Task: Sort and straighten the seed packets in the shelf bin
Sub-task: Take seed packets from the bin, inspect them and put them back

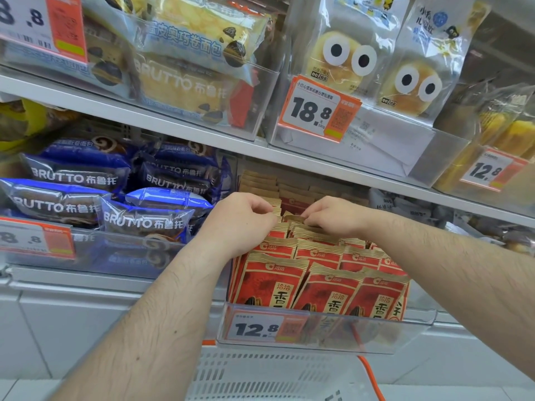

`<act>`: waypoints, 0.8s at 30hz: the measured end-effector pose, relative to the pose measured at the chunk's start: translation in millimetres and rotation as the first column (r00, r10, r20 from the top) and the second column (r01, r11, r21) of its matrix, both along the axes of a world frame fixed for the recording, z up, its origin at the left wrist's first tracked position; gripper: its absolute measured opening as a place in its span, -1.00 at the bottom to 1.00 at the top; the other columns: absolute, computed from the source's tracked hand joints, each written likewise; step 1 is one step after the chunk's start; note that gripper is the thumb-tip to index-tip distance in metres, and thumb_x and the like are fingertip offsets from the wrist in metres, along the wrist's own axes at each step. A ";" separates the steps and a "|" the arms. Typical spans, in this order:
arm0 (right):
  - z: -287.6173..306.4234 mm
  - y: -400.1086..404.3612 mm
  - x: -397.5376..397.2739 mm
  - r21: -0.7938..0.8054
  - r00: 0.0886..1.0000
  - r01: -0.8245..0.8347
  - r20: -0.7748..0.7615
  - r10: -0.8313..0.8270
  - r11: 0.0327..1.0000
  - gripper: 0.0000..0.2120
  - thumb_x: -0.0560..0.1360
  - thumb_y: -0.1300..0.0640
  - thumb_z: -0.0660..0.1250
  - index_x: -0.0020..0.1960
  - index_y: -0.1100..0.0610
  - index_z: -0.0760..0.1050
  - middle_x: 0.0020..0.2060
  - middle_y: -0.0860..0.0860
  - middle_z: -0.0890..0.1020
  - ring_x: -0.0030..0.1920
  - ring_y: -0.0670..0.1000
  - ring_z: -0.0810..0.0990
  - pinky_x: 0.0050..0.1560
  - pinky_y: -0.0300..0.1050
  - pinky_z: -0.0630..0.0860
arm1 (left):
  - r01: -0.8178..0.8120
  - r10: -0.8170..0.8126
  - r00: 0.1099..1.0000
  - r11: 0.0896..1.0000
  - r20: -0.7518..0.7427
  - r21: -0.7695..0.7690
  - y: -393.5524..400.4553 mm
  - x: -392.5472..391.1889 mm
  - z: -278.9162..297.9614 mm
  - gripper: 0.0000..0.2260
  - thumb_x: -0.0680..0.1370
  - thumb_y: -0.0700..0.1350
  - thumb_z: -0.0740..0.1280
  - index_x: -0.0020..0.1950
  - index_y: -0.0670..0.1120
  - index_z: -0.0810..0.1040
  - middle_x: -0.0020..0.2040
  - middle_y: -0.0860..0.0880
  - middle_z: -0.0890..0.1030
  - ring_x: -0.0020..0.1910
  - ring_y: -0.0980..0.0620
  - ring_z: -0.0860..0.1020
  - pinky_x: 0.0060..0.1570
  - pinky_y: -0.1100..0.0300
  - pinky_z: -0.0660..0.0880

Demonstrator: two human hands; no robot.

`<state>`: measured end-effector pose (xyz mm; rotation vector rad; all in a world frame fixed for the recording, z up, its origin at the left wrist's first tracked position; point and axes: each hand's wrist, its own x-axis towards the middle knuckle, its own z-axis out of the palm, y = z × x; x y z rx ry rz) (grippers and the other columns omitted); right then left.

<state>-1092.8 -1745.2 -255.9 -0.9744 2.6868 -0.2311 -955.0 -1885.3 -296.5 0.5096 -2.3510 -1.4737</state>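
Red and tan seed packets (324, 287) stand in rows inside a clear plastic shelf bin (411, 328) at the centre of the middle shelf. The front row leans to the left. Both hands reach deep into the bin. My left hand (240, 218) has curled fingers pinching the tan top edges of packets in a middle row. My right hand (333, 214) pinches the top of a tan packet (292, 217) that sticks up between the two hands. More tan packet tops (260, 183) fill the back of the bin.
A 12.8 price tag (260, 328) fronts the bin. Blue BRUTTO bread packs (115, 198) fill the bin to the left. The upper shelf (202, 137) overhangs with bread bags and an 18.8 tag (315, 111). A white basket (275, 377) with an orange handle sits below.
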 end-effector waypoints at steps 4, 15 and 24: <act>1.5 3.1 5.9 0.063 0.999 -0.023 0.028 0.021 0.998 -0.74 0.60 0.18 0.23 0.10 0.09 0.69 0.15 -0.09 0.66 -0.02 -0.17 0.56 0.06 -0.28 0.45 | 0.004 -0.004 1.000 1.000 -0.003 -0.007 -2.0 -0.5 -2.1 -0.81 0.59 -0.01 0.36 0.20 0.09 0.64 0.04 0.19 0.54 0.01 0.19 0.49 0.01 0.19 0.41; 2.4 2.5 16.3 0.094 0.971 0.018 -0.241 0.005 0.995 -0.77 0.64 0.12 0.20 0.20 0.01 0.59 0.09 -0.03 0.62 -0.02 -0.04 0.55 0.22 0.01 0.48 | 0.004 -0.004 1.000 1.000 0.004 -0.029 -0.7 -0.9 -2.3 -0.79 0.60 0.00 0.36 0.22 0.08 0.63 0.06 0.17 0.52 0.07 0.14 0.48 0.02 0.17 0.39; 12.4 10.2 12.3 -0.041 0.761 -0.114 -0.646 0.060 0.993 -0.79 0.66 0.12 0.11 0.15 0.10 0.50 -0.08 0.07 0.63 -0.08 0.18 0.58 -0.04 0.08 0.54 | 0.006 -0.007 1.000 1.000 -0.014 -0.010 -1.0 2.5 -0.5 -0.81 0.59 -0.03 0.36 0.19 0.07 0.65 0.03 0.18 0.53 0.07 0.14 0.49 0.06 0.16 0.40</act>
